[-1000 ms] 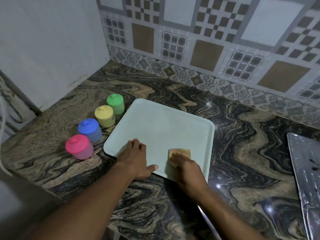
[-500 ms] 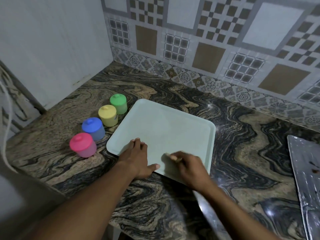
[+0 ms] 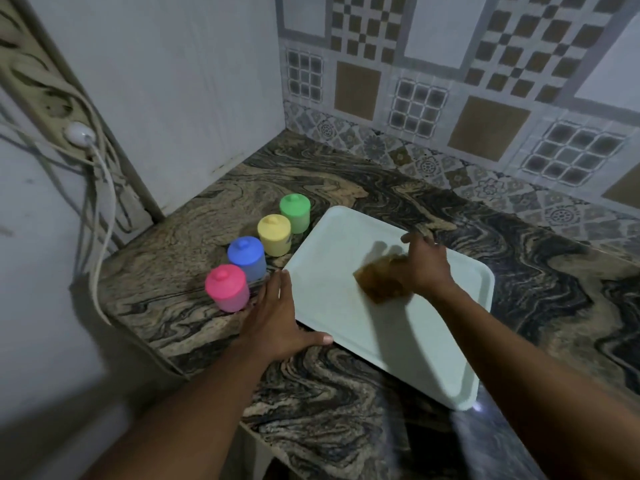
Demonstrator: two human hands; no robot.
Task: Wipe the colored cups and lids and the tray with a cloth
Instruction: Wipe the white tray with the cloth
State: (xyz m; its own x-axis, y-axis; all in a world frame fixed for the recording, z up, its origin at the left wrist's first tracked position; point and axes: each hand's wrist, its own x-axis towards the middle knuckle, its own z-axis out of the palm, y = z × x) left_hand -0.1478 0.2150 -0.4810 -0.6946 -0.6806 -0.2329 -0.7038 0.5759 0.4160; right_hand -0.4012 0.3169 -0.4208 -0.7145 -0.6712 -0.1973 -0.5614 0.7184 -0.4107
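The right hand [image 3: 424,268] is closed on a crumpled brown cloth [image 3: 381,278] and presses it onto the middle of a pale mint-green, square plastic tray with rounded corners [image 3: 346,237]; the hand and cloth are blurred, so the exact finger grip cannot be made out. The left hand [image 3: 277,320] lies flat with its fingers spread and holds nothing. It rests on the near left corner of the tray, the thumb along the near edge, as if to steady it.

Just beyond the left hand's fingertips stand four small lidded plastic cups in a diagonal row leading away from the person. Nearest is a pink cup with a knobbed lid [image 3: 227,289], close beside the fingertips. Then come a blue cup [image 3: 246,258], a yellow cup [image 3: 274,235] and a green cup [image 3: 294,213], each close to the tray's left edge.

Everything sits on a glossy, dark swirled stone desk [image 3: 346,410], in a corner below patterned wall tiles [image 3: 450,81].

The tray looks light, stiff and smooth (likely to slide on the polished stone unless pinned at a corner or rim). The cups look light and easy to tip; each is best gripped around its body, the lid lifted by its knob. The cloth is soft and bunches easily.
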